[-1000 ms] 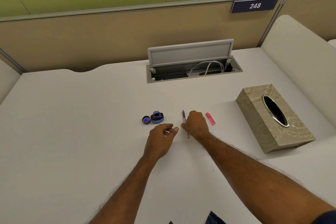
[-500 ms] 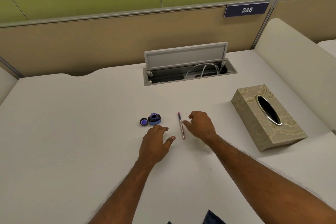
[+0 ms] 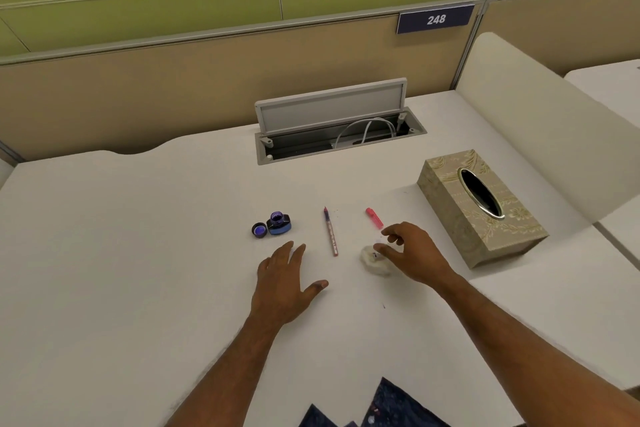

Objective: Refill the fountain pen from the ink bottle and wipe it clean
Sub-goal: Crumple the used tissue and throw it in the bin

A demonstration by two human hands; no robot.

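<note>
- The fountain pen (image 3: 330, 232) lies uncapped on the worktop (image 3: 138, 253), between the two hands, touched by neither.
- The ink bottle (image 3: 279, 224) stands open, its lid (image 3: 259, 229) just beside it.
- The left hand (image 3: 285, 282) rests flat, fingers spread, empty.
- The right hand (image 3: 412, 253) hovers over a crumpled tissue (image 3: 374, 262), fingers loosely curled, apparently not yet pinching it.
- Judging by this, wiping comes next: pinch the tissue, lift the pen.
</note>
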